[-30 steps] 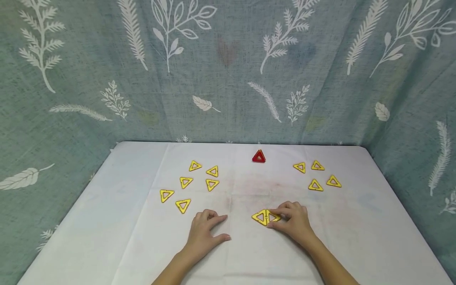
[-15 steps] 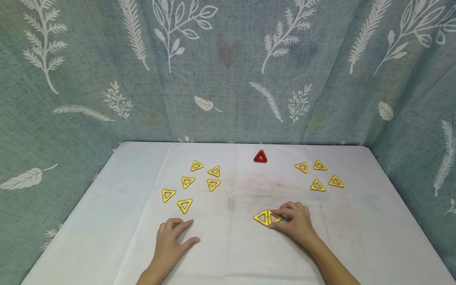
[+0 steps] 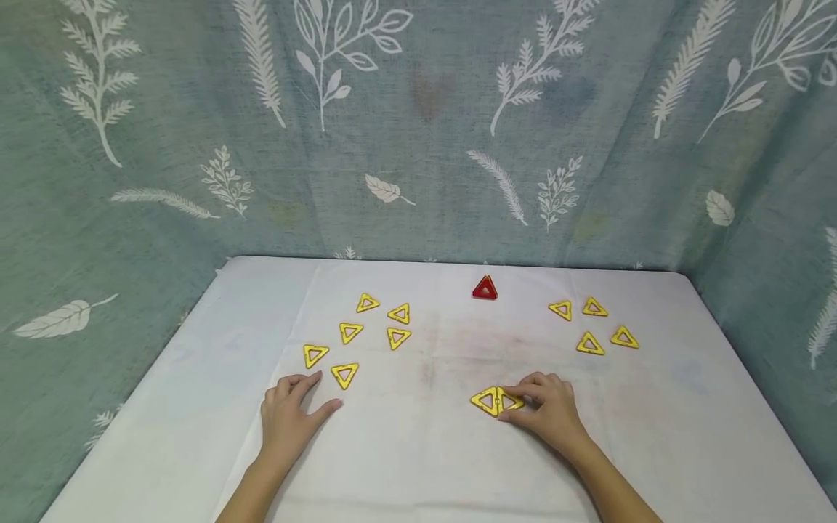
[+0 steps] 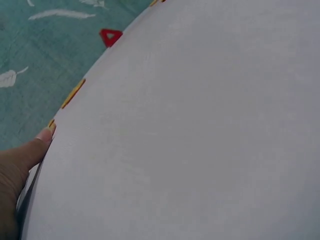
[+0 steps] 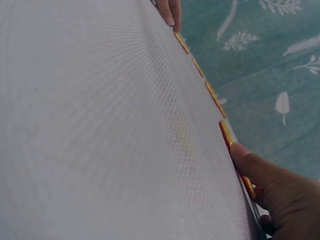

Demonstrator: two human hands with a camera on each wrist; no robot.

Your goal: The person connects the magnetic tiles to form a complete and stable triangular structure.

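In the head view, two yellow triangular magnetic tiles lie edge to edge on the white cloth. My right hand (image 3: pixel 546 410) pinches the right-hand tile (image 3: pixel 500 396) between thumb and fingers; the left one (image 3: pixel 476 400) points away from it. The right wrist view has my thumb (image 5: pixel 245 157) on that tile's edge. My left hand (image 3: pixel 285 418) holds nothing, thumb and forefinger spread apart. Its forefinger tip is just below one loose yellow tile (image 3: pixel 307 356), its thumb tip below another tile (image 3: pixel 344 385).
Several more yellow tiles lie behind these on the left, including a tile (image 3: pixel 397 345). At the back right is another loose group, with a tile (image 3: pixel 591 351). A red triangle (image 3: pixel 485 296) stands out near the table's back edge. Patterned curtain (image 3: pixel 418 181) encloses the table.
My left hand has moved left and slightly forward, from the middle of the table to the left group of tiles. My right hand keeps its pinch on the joined pair. The head view has shifted slightly.
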